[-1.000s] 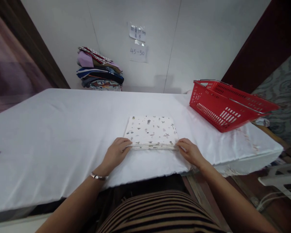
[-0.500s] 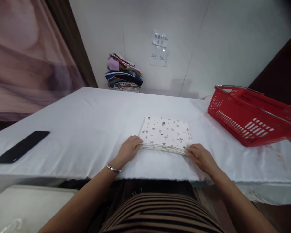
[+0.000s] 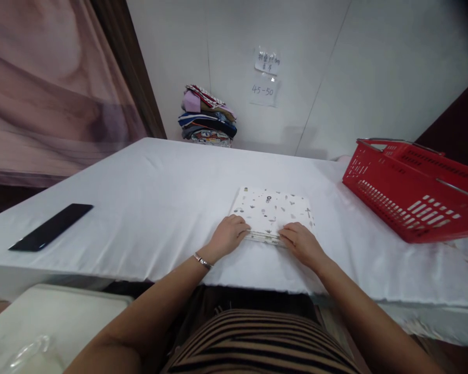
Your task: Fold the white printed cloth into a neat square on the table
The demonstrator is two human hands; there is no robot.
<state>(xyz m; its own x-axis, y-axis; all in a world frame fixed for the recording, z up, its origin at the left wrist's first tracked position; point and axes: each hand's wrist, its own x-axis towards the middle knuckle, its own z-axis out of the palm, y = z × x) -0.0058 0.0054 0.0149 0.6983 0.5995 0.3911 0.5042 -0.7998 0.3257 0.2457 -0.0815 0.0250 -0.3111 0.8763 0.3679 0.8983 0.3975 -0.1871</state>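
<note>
In front of me on the white-covered table [image 3: 171, 192] lies a folded white cloth [image 3: 275, 210] printed with small plant-like motifs. Several layers show along its near edge. My left hand [image 3: 230, 236], with a silver bracelet at the wrist, pinches that edge near its left end. Right of the middle, my right hand [image 3: 301, 243] grips the same edge, fingers on top. Both thumbs are partly hidden at the fold. The cloth rests flat on the tabletop.
A red plastic basket [image 3: 398, 192] with metal handles stands at the right. On the left lies a black phone-like slab [image 3: 52, 227]. Folded fabrics [image 3: 208, 117] are stacked by the wall, beside paper notes [image 3: 264, 89]. A white lidded surface [image 3: 58, 317] sits low left.
My hands have come closer together along the cloth's near edge, both moving inward from its corners. The whole view has shifted slightly.
</note>
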